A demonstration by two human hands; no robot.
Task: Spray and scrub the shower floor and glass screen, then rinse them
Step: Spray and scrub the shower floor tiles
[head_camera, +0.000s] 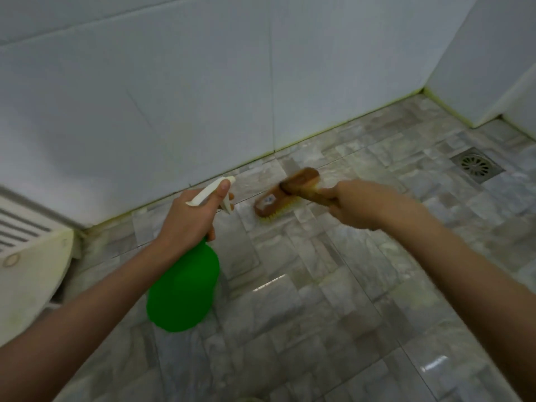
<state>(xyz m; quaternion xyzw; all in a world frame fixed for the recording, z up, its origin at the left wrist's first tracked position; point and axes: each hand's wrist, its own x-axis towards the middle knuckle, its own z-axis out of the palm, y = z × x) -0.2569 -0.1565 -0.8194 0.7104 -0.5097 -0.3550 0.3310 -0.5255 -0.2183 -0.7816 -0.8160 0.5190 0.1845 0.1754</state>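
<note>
No legible text anywhere; small white label on the scrub brush [285, 192], perhaps printed, too blurred.

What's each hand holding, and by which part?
Left hand grips the spray bottle at its neck; right hand holds the brush by its handle.

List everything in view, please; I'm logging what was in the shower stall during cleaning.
spray bottle: one, green body with white trigger head, held above the floor at left of centre
scrubbing brush: one, brown back with yellow bristles, bristles down on the floor near the wall, blurred
floor drain: one, metal, set in the floor at far right
floor tiles: many, grey marbled, wet sheen, lower half
wall tiles: several, white, upper half
white fixture: one, off-white, left edge, cannot tell what
left hand: one, around the bottle neck
right hand: one, grip on the brush handle
</note>
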